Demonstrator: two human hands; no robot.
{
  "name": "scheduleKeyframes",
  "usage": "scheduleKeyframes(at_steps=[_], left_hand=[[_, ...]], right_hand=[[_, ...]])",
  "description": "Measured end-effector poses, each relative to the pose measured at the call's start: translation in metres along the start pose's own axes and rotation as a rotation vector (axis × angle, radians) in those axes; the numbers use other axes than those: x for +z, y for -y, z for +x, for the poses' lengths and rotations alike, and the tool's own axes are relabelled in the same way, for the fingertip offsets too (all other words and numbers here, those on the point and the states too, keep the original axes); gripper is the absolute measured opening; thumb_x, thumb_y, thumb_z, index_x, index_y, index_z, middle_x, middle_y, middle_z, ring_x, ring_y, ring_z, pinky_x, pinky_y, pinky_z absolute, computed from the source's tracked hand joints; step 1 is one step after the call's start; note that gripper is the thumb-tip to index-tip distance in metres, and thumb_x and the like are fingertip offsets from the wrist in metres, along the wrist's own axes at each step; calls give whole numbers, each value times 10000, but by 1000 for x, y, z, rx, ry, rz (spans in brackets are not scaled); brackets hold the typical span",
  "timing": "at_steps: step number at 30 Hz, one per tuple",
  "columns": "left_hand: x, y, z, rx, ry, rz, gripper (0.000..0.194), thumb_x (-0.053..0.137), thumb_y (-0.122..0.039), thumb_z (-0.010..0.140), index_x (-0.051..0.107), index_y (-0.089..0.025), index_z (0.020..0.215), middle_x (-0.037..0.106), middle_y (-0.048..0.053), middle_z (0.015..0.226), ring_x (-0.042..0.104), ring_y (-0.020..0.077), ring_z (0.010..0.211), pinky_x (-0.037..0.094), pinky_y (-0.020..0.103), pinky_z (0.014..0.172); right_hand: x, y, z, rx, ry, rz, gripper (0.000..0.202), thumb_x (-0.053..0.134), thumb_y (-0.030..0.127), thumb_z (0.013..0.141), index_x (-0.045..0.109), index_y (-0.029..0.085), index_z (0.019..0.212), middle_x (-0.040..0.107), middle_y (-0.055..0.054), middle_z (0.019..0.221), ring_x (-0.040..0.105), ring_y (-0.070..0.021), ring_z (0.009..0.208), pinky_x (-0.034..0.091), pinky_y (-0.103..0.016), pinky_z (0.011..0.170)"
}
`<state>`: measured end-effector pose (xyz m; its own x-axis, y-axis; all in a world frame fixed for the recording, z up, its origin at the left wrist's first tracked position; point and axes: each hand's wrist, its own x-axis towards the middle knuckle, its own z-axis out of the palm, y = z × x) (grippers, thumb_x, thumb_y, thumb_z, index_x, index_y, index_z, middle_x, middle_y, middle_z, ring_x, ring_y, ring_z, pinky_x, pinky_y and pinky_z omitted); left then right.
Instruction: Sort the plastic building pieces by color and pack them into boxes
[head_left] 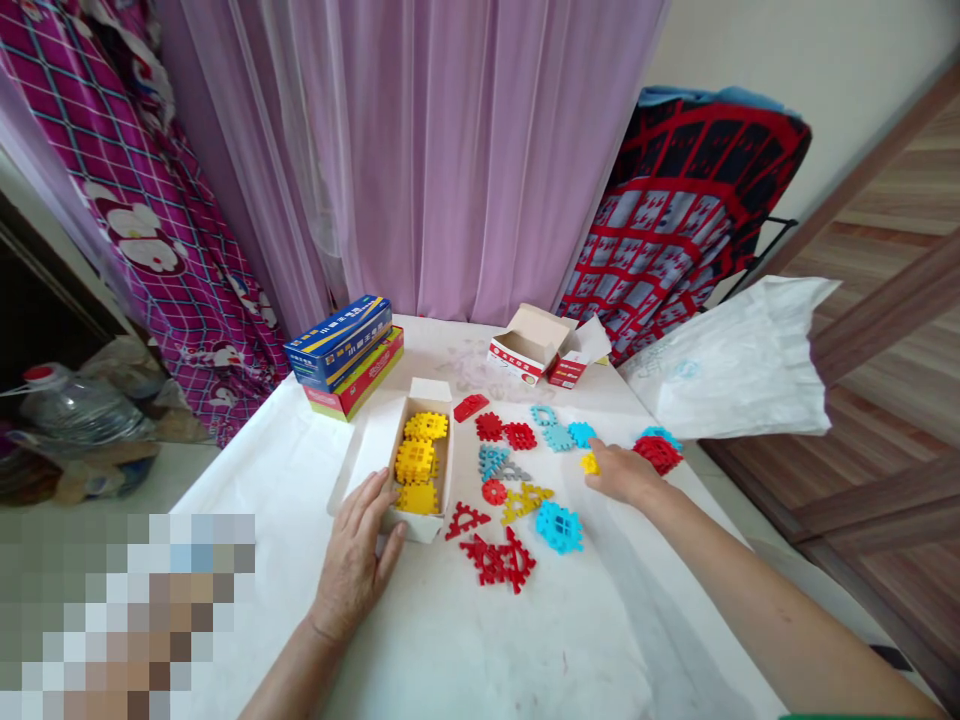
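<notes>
My left hand (356, 560) is at the near left corner of an open white box (414, 526), with the fingers along its left side and the thumb at its front. Inside the box lie yellow plastic interlocking pieces (417, 461) in a row. Over at the right, my right hand (624, 476) pinches a small yellow plastic piece (589, 464), mostly hidden by the fingers. Light blue pieces (558, 438) lie just beyond it. Nearer to me are a blue piece (559, 527), a yellow triangular piece (527, 503) and overlapping red pieces (498, 562).
Beside my right wrist is a stack of red pieces (657, 454). A blue box (341, 343) rests on a red and green box (360, 378) at the back left. Opened cartons (529, 345) stand at the back. A white sack (742, 365) hangs over the right edge.
</notes>
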<state>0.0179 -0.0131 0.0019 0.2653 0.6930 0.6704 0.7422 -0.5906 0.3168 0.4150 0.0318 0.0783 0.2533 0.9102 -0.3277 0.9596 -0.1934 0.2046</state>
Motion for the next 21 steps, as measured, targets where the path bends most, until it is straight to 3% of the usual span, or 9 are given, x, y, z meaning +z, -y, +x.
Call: scheduleKeyframes(at_steps=[5, 8, 11, 16, 21], left_hand=[[0, 1, 0, -2, -1, -6, 321, 522, -259, 912, 509, -222, 1231, 532, 122, 1429, 487, 257, 1339, 470, 444, 1057], [1, 1, -1, 2, -3, -7, 340, 525, -255, 913, 501, -219, 1251, 533, 128, 1426, 490, 259, 1336, 475, 448, 1054], [2, 0, -2, -14, -18, -26, 463, 530, -258, 914, 427, -218, 1363, 522, 139, 1435, 489, 264, 1340, 478, 466, 1055], [4, 1, -5, -32, -29, -27, 666, 527, -281, 920, 230, -224, 1514, 517, 155, 1438, 504, 278, 1328, 490, 485, 1043], [4, 1, -5, -26, -41, -32, 697, 537, -278, 917, 202, -225, 1527, 508, 154, 1445, 494, 278, 1335, 482, 480, 1053]], right_hand=[[-58, 54, -31, -201, -85, -38, 733, 598, 325, 818, 332, 141, 1476, 598, -218, 1266, 623, -336, 1111, 452, -362, 819], [-96, 103, -59, -425, -186, -25, 752, 645, 330, 783, 351, 171, 1456, 649, -170, 1176, 652, -321, 1035, 471, -344, 775], [-120, 149, -79, -622, -249, -19, 706, 664, 256, 766, 397, 163, 1413, 676, -156, 1119, 666, -306, 990, 491, -341, 750], [-114, 202, -84, -780, -273, -54, 680, 708, 211, 722, 446, 158, 1347, 690, -149, 1110, 665, -295, 1004, 522, -348, 759], [-103, 213, -72, -866, -223, -7, 704, 735, 308, 701, 458, 183, 1336, 669, -134, 1140, 666, -283, 987, 525, -343, 762]])
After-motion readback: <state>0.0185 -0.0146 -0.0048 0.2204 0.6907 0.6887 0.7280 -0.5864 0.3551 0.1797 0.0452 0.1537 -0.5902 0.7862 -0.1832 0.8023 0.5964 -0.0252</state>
